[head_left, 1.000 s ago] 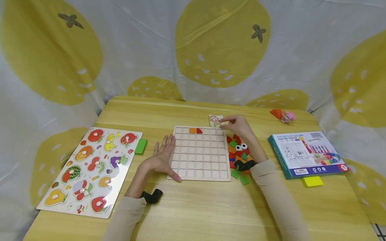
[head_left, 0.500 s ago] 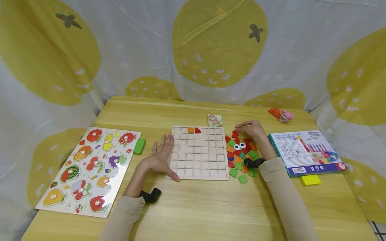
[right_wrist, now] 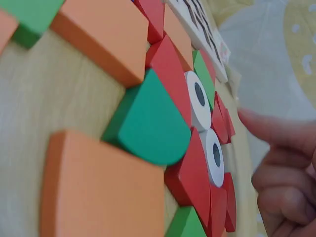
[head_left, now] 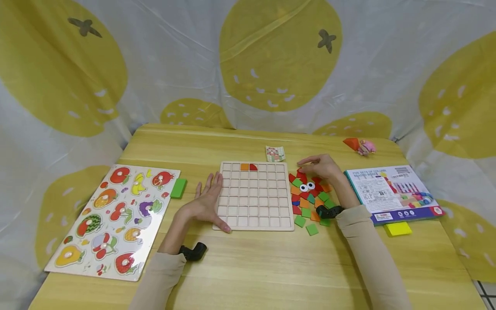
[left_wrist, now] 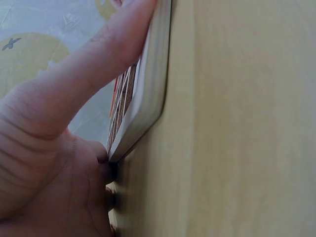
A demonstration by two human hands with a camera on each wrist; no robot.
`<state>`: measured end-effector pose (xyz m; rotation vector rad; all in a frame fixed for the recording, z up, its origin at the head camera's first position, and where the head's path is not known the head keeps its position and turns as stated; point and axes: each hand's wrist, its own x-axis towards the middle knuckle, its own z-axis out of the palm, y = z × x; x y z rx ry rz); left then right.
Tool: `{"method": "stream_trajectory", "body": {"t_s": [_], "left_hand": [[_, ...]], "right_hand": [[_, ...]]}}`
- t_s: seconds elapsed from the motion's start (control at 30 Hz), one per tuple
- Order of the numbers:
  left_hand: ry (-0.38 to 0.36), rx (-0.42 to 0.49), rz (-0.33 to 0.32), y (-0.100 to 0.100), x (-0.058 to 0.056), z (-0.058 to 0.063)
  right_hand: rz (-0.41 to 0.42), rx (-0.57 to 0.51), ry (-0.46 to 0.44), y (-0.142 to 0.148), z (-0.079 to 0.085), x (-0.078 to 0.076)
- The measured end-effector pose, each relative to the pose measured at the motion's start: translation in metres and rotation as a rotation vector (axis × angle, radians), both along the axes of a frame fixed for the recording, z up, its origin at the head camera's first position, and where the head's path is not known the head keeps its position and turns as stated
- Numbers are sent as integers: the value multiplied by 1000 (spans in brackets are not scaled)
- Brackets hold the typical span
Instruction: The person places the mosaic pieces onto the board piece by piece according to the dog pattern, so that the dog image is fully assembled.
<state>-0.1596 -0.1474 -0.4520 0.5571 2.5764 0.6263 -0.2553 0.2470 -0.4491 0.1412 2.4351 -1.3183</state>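
My left hand [head_left: 206,199] rests along the left side of a wooden grid board [head_left: 253,198], fingers spread and the thumb on its front-left corner. In the left wrist view, the thumb lies along the edge of the board [left_wrist: 153,74]. An orange square tile [head_left: 245,167] and a red quarter-round tile [head_left: 253,167] sit side by side in the board's back row. Over the far end of a heap of coloured tiles [head_left: 306,213] hovers my right hand [head_left: 323,165], nothing seen in its fingers. Two round eye tiles [head_left: 308,187] lie among red pieces below it.
A small picture card [head_left: 275,153] lies behind the board. To the left are a fruit puzzle board [head_left: 112,219] and a green block [head_left: 178,188]. A flat toy box [head_left: 391,193], a yellow block [head_left: 398,229] and a pink figurine [head_left: 366,147] lie on the right.
My right hand has moved from the picture card and the board's back-right corner rightward to the tile heap. The left hand has stayed on the board.
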Motion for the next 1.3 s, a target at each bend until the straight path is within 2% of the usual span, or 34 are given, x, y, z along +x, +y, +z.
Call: {"method": "stream_trajectory", "body": {"t_s": [0.13, 0.23, 0.37, 0.53, 0.63, 0.8, 1.03, 1.2, 1.3], "left_hand": [[2, 3, 7, -1, 0, 0], [5, 3, 3, -1, 0, -1], [6, 8, 1, -1, 0, -1], [9, 16, 1, 0, -1, -1], [9, 19, 3, 0, -1, -1], [4, 18, 5, -1, -1, -1], [2, 16, 4, -2, -1, -2], [-10, 20, 5, -1, -1, -2], [-12, 18, 9, -2, -1, -1]], "right_hand": [[121, -20, -20, -5, 4, 2], [164, -27, -61, -11, 3, 2], [137, -21, -93, -20, 2, 2], [14, 1, -53, -21, 0, 1], [-14, -14, -30, -20, -1, -1], [46, -37, -23, -20, -4, -6], [53, -15, 58, -17, -8, -15], [173, -36, 15, -11, -4, -15], [203, -22, -5, -9, -3, -16]]}}
